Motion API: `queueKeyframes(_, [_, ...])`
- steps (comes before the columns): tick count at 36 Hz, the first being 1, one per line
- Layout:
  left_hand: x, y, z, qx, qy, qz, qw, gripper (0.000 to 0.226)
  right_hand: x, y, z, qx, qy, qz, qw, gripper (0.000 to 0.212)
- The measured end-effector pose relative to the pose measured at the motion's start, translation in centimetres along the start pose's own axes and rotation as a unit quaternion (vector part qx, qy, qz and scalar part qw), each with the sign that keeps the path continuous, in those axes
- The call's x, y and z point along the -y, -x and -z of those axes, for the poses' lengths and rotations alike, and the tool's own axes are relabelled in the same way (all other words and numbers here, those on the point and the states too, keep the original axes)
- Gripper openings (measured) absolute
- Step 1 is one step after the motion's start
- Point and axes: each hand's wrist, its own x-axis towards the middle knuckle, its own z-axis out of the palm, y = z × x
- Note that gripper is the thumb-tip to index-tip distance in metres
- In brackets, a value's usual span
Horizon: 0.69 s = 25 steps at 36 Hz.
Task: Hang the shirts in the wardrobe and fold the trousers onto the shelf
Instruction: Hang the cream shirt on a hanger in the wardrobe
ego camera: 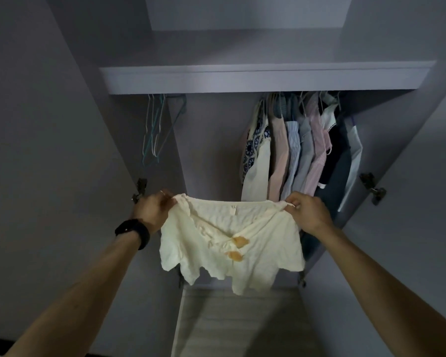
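Note:
A short cream shirt (pixel 229 243) with a ruffled V-neck and two tan buttons hangs spread out in front of the open wardrobe. My left hand (pixel 153 211) pinches its left shoulder and my right hand (pixel 308 211) pinches its right shoulder, holding it up by the top edge. No hanger is in the shirt. Several empty wire hangers (pixel 153 130) hang at the left end of the rail. Several shirts (pixel 299 150) hang bunched at the right end.
A shelf (pixel 265 76) runs across above the rail. Both wardrobe doors (pixel 49 150) stand open at the sides, with hinges (pixel 372 188) showing. A pale lower shelf or floor panel (pixel 240 323) lies below the shirt.

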Motion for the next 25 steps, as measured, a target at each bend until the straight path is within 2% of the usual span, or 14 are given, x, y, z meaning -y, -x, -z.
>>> queueKeyframes(9, [-3.7, -1.4, 1.0, -0.052, 0.248, 0.017, 0.967, 0.007, 2.5, 0.0, 0.2, -0.024, -0.074, 0.085, 0.993, 0.011])
queueKeyframes(14, [-7.4, -1.7, 1.1, 0.002, 0.254, -0.023, 0.967, 0.023, 6.9, -0.7, 0.3, -0.012, -0.074, 0.142, 0.987, 0.013])
queueKeyframes(20, [-10.0, -1.6, 1.0, 0.014, 0.326, -0.031, 0.945, 0.01, 11.2, -1.5, 0.4, 0.026, -0.116, 0.18, 0.977, 0.012])
queueKeyframes(25, [-10.5, -0.9, 1.8, 0.08, 0.371, -0.067, 0.923, 0.03, 13.3, -2.7, 0.4, 0.023, -0.14, 0.187, 0.972, 0.01])
